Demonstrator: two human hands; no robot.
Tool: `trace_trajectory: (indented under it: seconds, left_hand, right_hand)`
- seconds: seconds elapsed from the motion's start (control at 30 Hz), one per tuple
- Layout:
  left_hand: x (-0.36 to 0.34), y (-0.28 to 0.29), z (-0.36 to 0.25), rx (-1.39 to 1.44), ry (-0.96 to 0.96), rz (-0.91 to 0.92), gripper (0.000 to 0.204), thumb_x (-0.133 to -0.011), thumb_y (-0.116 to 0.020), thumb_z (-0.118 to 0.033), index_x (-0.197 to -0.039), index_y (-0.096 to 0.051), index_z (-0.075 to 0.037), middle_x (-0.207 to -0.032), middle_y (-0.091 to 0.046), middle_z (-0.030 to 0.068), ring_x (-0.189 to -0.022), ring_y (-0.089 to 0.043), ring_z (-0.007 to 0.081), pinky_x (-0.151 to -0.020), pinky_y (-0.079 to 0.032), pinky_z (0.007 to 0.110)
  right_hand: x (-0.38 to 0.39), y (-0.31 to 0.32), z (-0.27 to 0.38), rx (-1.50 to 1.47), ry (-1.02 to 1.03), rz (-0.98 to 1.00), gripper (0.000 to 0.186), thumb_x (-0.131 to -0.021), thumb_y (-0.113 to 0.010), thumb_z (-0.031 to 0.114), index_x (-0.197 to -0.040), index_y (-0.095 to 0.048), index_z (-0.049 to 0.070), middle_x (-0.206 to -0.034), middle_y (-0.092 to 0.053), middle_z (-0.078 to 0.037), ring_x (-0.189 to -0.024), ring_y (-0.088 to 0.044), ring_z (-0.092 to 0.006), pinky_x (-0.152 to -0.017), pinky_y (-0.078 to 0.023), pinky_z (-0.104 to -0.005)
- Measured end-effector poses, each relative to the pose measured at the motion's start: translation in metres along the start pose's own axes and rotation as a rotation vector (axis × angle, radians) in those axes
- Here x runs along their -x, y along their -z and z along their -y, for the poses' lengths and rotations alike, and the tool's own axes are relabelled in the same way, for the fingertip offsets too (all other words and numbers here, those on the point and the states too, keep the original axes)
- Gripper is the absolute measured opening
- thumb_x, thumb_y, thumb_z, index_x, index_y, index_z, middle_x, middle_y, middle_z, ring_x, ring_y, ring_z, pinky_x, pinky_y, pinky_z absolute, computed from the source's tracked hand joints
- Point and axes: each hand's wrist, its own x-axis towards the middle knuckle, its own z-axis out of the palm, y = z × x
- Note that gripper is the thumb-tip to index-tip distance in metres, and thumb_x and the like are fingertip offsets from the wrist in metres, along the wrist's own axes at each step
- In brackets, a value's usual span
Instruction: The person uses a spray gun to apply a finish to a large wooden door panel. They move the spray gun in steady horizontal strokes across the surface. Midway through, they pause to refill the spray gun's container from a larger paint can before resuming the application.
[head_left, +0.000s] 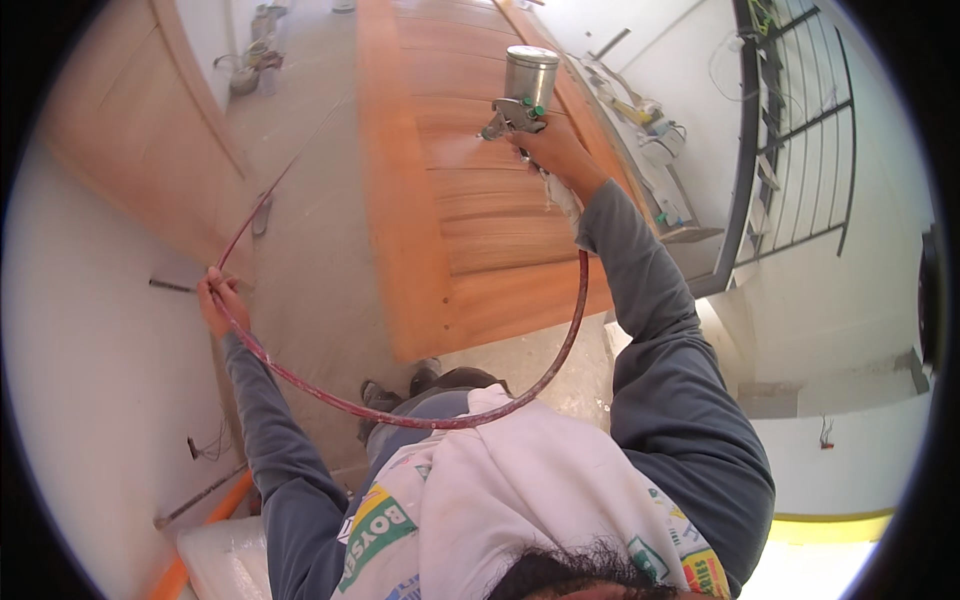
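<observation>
Right grip (562, 150) holds spray gun (515, 116); white-on-green shirt lettering (383, 530).

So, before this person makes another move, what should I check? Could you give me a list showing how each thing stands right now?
1. Right hand gripping the spray gun: ok.
2. Cup sitting on top of the gun: ok.
3. Enough liquid in the cup: cannot tell, its metal wall hides the inside.
4. Gun aimed at the wooden panel: ok, a faint mist shows over the slats.
5. Left hand holding the hose: ok.
6. Gloves on both hands: not ok, both are bare.
</observation>
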Motion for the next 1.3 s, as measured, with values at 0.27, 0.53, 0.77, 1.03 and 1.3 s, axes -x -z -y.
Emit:
trace_trajectory:
  seconds: [0.27,0.53,0.77,1.03,1.3]
  left_hand:
    - [0.032,-0.048,-0.08,-0.301,-0.092,0.058,0.042,-0.102,-0.049,-0.043,-0.097,-0.059,-0.002,-0.071,-0.059,0.0058,-0.065,-0.055,0.0129,-0.063,-0.047,0.029]
    - [0.059,-0.102,-0.132,-0.32,-0.211,0.165,0.038,-0.102,-0.051,-0.04,-0.094,-0.058,-0.003,-0.07,-0.057,0.0052,-0.063,-0.055,0.014,-0.06,-0.046,0.029]
    - [0.079,-0.134,-0.17,-0.38,-0.32,0.21,0.033,-0.102,-0.052,-0.035,-0.095,-0.056,-0.004,-0.07,-0.056,0.0056,-0.064,-0.055,0.0136,-0.061,-0.046,0.028]
    - [0.059,-0.138,-0.169,-0.35,-0.314,0.222,0.032,-0.103,-0.05,-0.035,-0.095,-0.056,-0.004,-0.068,-0.055,0.0049,-0.063,-0.054,0.0133,-0.062,-0.046,0.029]
    - [-0.034,-0.072,-0.111,-0.262,-0.261,0.211,0.035,-0.103,-0.048,-0.036,-0.094,-0.056,-0.003,-0.071,-0.053,0.0049,-0.065,-0.051,0.0114,-0.063,-0.044,0.028]
  right_hand:
    - [0.003,0.117,-0.103,0.04,-0.045,-0.208,0.025,-0.086,-0.066,0.015,-0.103,-0.063,-0.003,-0.072,-0.061,-0.006,-0.059,-0.059,-0.0131,-0.047,-0.049,-0.0281]
    - [-0.002,0.214,-0.203,0.105,-0.086,-0.444,0.029,-0.085,-0.068,0.019,-0.108,-0.066,0.001,-0.076,-0.064,-0.007,-0.061,-0.06,-0.0123,-0.046,-0.049,-0.0292]
    - [-0.024,0.282,-0.277,0.348,-0.158,-0.572,0.035,-0.083,-0.066,0.017,-0.113,-0.062,-0.001,-0.095,-0.069,-0.021,-0.083,-0.069,-0.0353,-0.07,-0.055,-0.0428]
    - [-0.011,0.284,-0.283,0.578,-0.155,-0.658,0.038,-0.083,-0.067,0.018,-0.113,-0.061,-0.003,-0.091,-0.069,-0.022,-0.084,-0.069,-0.0365,-0.076,-0.055,-0.0447]
    - [0.006,0.161,-0.162,0.06,-0.2,-0.451,0.028,-0.088,-0.066,0.017,-0.108,-0.062,-0.002,-0.072,-0.061,-0.005,-0.058,-0.058,-0.012,-0.046,-0.049,-0.0282]
